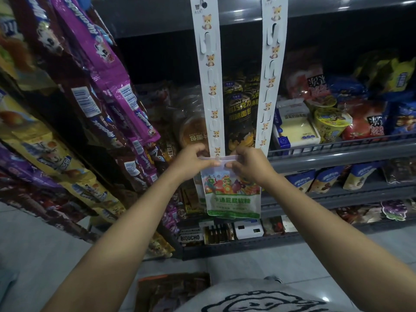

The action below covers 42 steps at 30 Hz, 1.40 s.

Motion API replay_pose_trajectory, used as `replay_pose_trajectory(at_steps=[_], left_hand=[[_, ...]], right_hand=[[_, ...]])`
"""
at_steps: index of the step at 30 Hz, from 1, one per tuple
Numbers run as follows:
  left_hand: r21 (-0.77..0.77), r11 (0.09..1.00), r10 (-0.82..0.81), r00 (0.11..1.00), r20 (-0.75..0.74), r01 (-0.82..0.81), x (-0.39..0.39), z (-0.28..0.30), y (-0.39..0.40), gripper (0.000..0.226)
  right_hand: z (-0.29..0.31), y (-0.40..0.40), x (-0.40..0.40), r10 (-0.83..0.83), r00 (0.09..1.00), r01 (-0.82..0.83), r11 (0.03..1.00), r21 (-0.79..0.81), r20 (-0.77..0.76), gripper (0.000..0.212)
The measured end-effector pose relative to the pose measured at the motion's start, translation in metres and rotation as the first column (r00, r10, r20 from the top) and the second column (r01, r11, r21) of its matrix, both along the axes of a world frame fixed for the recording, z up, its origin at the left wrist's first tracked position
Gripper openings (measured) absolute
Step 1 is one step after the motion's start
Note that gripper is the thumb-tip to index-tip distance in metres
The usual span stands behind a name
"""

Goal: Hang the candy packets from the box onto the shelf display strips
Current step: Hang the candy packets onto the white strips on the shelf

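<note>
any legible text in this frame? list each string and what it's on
"卡通屁屁软糖": green band of the candy packet that both hands hold at the left display strip.
"鑫友趣": top of the same packet, small and uncertain.
"BIQUCHO": label on a box on the bottom shelf.
"Alpenliebe": purple hanging packs, partly readable and skewed.
Other shelf packaging: Chinese print too blurred to read.

Glossy plastic candy packet [233,194] (printed); matt card display strip [208,70].
</note>
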<state>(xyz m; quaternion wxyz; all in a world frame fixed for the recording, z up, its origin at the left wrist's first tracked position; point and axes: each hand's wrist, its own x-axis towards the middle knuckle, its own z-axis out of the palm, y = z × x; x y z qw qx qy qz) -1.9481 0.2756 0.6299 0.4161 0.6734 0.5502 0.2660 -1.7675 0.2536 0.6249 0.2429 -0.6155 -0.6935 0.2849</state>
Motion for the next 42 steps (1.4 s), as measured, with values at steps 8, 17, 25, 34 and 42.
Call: replay_pose_trajectory(at_steps=[8,17,25,34,42], left_hand=[[0.065,0.995,0.084,0.992,-0.095,-0.078,0.004,-0.010,0.008,0.031],[0.056,0.994,0.098,0.991,-0.094,-0.093,0.001,-0.015,0.013,0.030],[0.078,0.997,0.028,0.987,-0.159,-0.015,-0.003,-0.008,0.009,0.036],[0.195,0.979,0.042,0.992,0.119,-0.065,-0.005,0.024,0.005,0.024],[0.030,0.995,0.087,0.990,0.107,-0.091,0.000,0.037,0.018,0.065]], right_hand=[[-0.005,-0.003,0.005,-0.060,0.985,0.047,0.996,0.078,0.165,0.033],[-0.017,-0.011,0.006,-0.264,0.962,0.270,0.954,0.130,-0.062,0.040],[-0.002,-0.009,0.004,-0.172,0.969,0.174,0.985,-0.004,-0.179,0.009],[0.027,0.003,-0.006,-0.099,0.957,0.133,0.985,0.110,-0.271,0.008],[0.040,0.010,-0.011,-0.121,0.949,0.172,0.973,0.156,-0.291,0.008]])
